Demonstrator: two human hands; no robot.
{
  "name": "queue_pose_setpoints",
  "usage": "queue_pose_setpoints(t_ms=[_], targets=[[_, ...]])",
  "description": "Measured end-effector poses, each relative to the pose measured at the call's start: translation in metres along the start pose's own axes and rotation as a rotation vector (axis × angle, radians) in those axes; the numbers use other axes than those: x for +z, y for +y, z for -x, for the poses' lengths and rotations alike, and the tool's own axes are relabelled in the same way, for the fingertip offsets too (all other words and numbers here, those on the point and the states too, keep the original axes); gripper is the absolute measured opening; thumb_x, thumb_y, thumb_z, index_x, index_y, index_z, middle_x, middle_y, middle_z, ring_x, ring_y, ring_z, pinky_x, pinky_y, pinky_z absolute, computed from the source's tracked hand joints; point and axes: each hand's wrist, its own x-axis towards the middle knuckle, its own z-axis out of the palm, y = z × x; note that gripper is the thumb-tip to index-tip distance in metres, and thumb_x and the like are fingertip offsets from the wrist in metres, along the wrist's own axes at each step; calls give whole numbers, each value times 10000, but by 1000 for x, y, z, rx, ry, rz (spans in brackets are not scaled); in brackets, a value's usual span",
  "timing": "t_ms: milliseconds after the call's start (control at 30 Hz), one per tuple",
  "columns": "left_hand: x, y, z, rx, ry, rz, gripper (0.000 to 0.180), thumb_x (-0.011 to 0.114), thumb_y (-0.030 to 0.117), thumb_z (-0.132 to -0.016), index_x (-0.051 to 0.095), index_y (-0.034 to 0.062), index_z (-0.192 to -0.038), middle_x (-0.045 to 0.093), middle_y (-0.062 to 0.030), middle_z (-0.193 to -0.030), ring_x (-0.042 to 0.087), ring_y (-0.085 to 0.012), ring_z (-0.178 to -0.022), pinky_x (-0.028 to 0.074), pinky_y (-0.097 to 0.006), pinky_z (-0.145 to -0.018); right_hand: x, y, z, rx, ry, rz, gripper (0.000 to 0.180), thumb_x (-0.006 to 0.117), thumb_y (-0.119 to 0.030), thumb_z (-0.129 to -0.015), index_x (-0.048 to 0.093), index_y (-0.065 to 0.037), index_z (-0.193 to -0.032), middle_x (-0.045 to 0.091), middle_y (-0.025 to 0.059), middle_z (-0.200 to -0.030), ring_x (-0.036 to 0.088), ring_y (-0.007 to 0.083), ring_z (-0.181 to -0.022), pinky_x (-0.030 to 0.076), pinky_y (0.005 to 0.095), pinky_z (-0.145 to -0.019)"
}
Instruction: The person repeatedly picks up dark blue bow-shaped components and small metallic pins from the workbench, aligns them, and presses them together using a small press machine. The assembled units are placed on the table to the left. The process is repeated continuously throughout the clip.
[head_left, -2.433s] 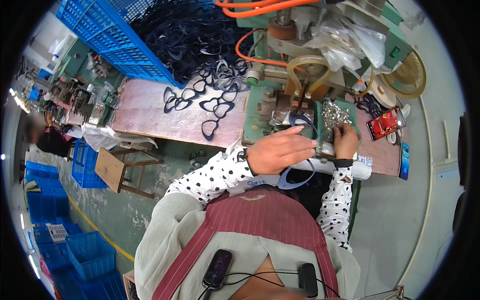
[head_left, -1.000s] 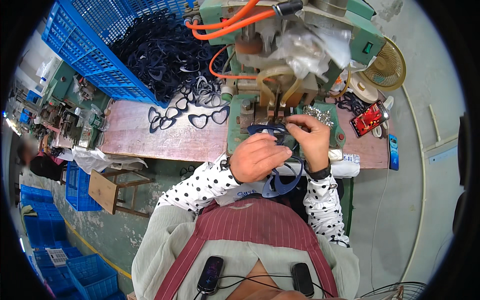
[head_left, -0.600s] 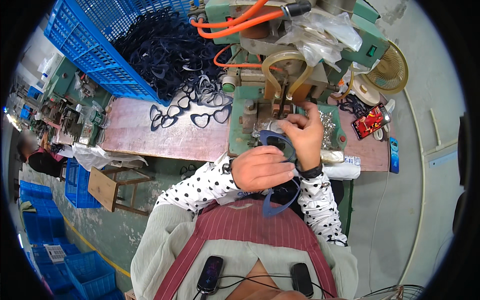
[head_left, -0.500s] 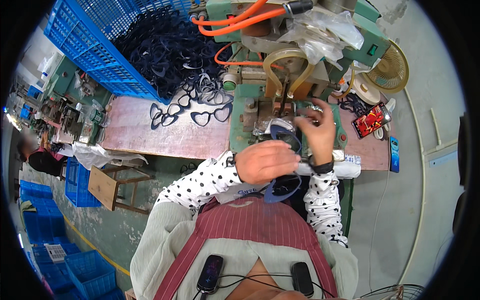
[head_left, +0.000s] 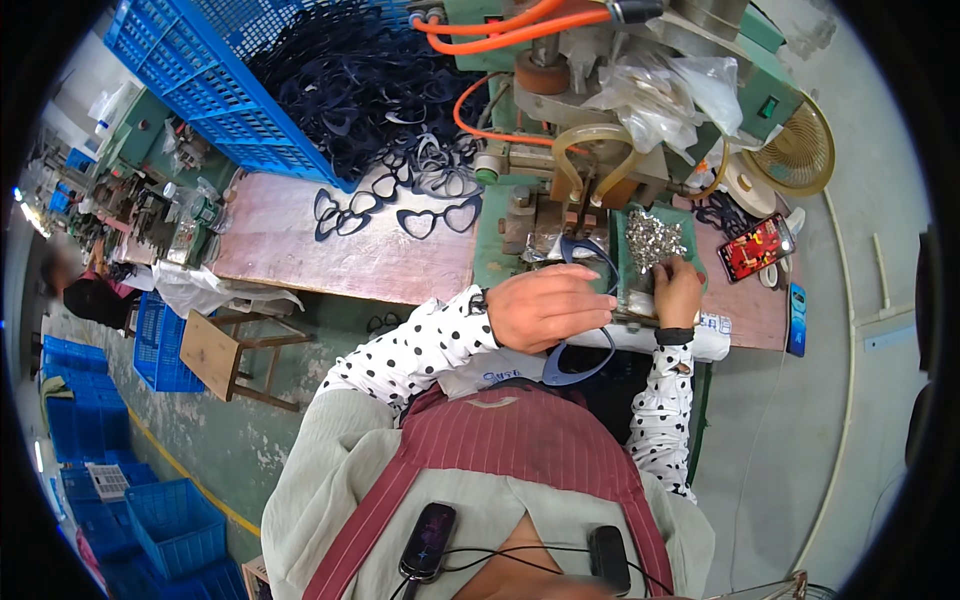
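My left hand grips a dark blue cat-eye eyeglass frame by its middle. One rim reaches up under the head of the green press; the other hangs toward my lap. To the right, my right hand is lowered to a green tray with a heap of small shiny metal pieces. Its fingertips are drawn together at the heap's near edge, and whatever they pinch is too small to make out.
A blue plastic crate is piled with dark eyeglass frames. More frames lie on the pinkish tabletop. At right are a red-screened phone, a blue phone and a fan. A wooden stool stands at left.
My right hand has moved from beside the press head down to the tray, uncovering the metal pieces. My left hand still holds the eyeglass frame; the view has shifted slightly.
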Motion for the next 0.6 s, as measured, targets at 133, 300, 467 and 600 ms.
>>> queue_pose_setpoints(t_ms=[133, 300, 467, 600], targets=[[-6, 13, 6, -50, -62, -248, 348, 625, 152, -830, 616, 64, -1167, 606, -114, -1232, 604, -284, -1063, 371, -519, -1032, 6, 10, -2, 57, 70, -324, 131, 683, -141, -801, 657, -20, -845, 652, 146, -814, 624, 310, -759, 477, 383, -684], [-16, -17, 88, -681, 377, -467, 305, 604, 305, -905, 599, 32, -1042, 587, -135, -888, 561, -298, -795, 446, -417, -708, 2, 3, 0, 145, 104, -394, 142, 713, -142, -799, 646, -18, -818, 639, 74, -700, 565, 165, -616, 447, 295, -603], [-33, -89, 171, -1611, 238, -863, 437, 568, 411, -890, 650, -18, -898, 643, -233, -900, 629, -405, -829, 501, -458, -752, -3, -2, 0, 195, 80, -460, 158, 724, -157, -804, 640, -23, -809, 612, 27, -665, 506, 91, -591, 420, 258, -572], [-50, -108, 190, -1828, 65, -621, 711, 421, 623, -876, 697, -31, -846, 669, -259, -900, 629, -429, -895, 489, -461, -826, 4, 3, 3, 155, 192, -462, 136, 699, -156, -825, 653, -28, -831, 621, 52, -673, 552, 123, -603, 449, 279, -592]])
